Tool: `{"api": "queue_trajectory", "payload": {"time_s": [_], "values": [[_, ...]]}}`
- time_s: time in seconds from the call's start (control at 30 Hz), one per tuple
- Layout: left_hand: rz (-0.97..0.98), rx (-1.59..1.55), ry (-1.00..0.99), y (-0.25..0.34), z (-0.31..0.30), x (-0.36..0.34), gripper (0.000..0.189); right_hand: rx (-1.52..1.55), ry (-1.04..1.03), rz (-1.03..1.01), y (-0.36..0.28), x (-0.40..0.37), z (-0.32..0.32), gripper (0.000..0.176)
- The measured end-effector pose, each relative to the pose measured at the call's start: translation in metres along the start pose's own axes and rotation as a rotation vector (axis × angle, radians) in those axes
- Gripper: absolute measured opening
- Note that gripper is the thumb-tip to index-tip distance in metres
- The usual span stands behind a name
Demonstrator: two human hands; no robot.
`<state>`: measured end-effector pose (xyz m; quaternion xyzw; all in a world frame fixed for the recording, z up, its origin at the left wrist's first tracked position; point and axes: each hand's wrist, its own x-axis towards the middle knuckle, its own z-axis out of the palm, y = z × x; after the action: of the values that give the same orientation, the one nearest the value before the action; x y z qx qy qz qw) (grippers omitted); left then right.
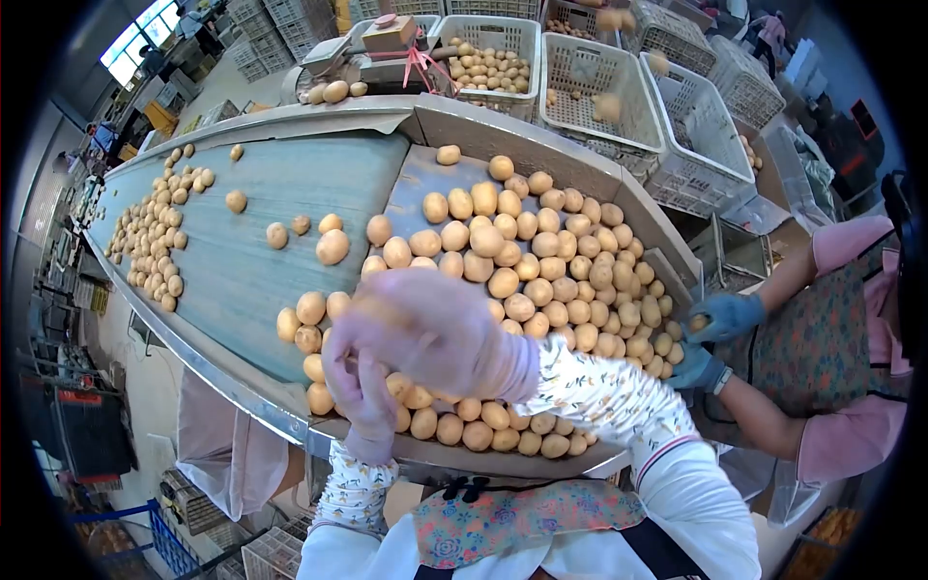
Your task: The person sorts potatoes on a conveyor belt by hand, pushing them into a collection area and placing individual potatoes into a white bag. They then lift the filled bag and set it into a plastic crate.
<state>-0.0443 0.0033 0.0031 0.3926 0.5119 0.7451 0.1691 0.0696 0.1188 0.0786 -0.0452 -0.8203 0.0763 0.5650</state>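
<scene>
Penning loose potatoes [538, 291], the raised rim [522, 143] likely stops roll-off beneath the right grip [425, 324] and left grip [365, 394], whose hold I cannot tell.

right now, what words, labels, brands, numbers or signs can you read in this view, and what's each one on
None: no lettering or number is readable anywhere in this view.
Potatoes and belt: no readable text.
White crates: no marking I can make out.
Wearer's apron: a floral print, no readable lettering.
Dark red-edged panel at far right: too small and blurred to tell whether it bears writing.
</scene>
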Motion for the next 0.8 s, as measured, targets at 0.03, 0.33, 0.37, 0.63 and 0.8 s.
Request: {"api": "queue_trajectory", "payload": {"time_s": [0.03,0.33,0.37,0.63,0.8], "values": [[-0.001,0.051,-0.03,-0.001,-0.001,0.001,0.04,0.059,0.008,-0.236,-0.009,0.03,0.004,0.044],[0.019,0.201,-0.169,-0.013,-0.018,0.004,0.047,-0.375,-0.55,0.052,0.056,0.059,0.009,0.044],[0.003,0.193,-0.166,-0.01,-0.017,0.004,0.046,-0.186,-0.553,0.163,0.047,0.028,0.0,0.049],[-0.04,0.171,-0.211,-0.017,-0.008,0.0,0.045,-0.223,-0.66,0.765,-0.058,-0.188,-0.049,0.084],[-0.087,0.222,-0.29,-0.023,-0.002,-0.002,0.046,-0.203,-0.581,0.802,-0.015,-0.238,-0.075,0.068]]}}
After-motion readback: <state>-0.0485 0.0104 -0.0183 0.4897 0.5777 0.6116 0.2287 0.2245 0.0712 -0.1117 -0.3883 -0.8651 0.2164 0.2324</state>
